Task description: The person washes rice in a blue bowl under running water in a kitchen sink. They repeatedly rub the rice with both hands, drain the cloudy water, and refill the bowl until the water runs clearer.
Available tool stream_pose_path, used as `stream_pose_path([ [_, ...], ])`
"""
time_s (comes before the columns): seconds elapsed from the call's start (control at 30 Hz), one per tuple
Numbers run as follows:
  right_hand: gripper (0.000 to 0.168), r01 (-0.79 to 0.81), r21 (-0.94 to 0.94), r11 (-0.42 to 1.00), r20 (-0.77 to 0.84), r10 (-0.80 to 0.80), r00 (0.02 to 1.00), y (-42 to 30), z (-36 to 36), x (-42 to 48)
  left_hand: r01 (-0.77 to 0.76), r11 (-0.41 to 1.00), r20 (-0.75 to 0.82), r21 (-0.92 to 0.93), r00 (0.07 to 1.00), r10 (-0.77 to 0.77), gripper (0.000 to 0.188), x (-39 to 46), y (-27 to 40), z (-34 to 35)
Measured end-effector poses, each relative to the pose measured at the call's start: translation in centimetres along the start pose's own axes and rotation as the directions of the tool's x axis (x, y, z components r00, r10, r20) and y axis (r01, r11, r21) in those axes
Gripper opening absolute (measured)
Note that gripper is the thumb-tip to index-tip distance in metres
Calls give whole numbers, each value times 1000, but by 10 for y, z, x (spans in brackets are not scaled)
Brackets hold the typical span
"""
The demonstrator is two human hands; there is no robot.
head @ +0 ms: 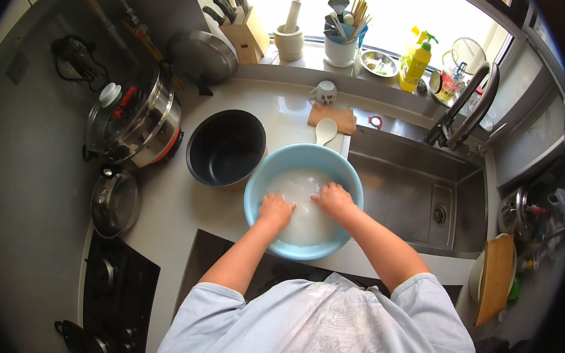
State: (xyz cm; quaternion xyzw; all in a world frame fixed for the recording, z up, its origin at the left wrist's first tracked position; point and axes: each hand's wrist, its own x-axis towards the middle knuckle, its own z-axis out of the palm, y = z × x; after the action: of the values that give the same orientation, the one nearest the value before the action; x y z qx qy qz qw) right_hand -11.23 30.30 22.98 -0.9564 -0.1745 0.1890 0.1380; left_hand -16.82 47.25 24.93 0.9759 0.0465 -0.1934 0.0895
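Observation:
A light blue plastic basin [253, 179] stands on the counter before me, holding cloudy white water [307, 225]. Inside its left part is my left hand [275, 210], with the fingertips dipped in the water. My right hand [335, 201] is in the right part, its fingers also partly under the surface. Both thumbs point inward, and the hands are apart. Whatever lies under the cloudy water is hidden, so I cannot tell whether the fingers hold anything. Just behind the rim lies a white rice paddle [327, 130], and a black-lined inner pot [227, 148] sits close by on the left.
To the right is a steel sink [389, 187] with a dark faucet [468, 105]. A brown cloth [332, 116] and a white mug [324, 93] are behind the basin. A steel steamer pot [134, 126], a lidded pan [115, 201] and a black hob [121, 286] occupy the left.

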Motion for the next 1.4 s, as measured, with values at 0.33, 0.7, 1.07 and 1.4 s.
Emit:
stream_pose_path([
  [0.33, 66, -154, 213, 965, 223, 105, 969, -10, 16, -11, 60, 941, 235, -333, 972, 21, 60, 10, -2, 18],
  [0.7, 52, -309, 830, 464, 283, 127, 951, -18, 55, -9, 367, 185, 359, -912, 930, -77, 45, -12, 12, 21],
  [1.07, 48, -14, 982, 189, -25, 201, 979, -94, 18, -47, 46, -608, 205, -792, 959, -194, 28, 4, 25, 33],
  [1.4, 54, 198, 924, 327, -267, 182, 946, -86, 61, -7, 183, -515, 259, -837, 963, -78, 28, -6, 28, 5],
])
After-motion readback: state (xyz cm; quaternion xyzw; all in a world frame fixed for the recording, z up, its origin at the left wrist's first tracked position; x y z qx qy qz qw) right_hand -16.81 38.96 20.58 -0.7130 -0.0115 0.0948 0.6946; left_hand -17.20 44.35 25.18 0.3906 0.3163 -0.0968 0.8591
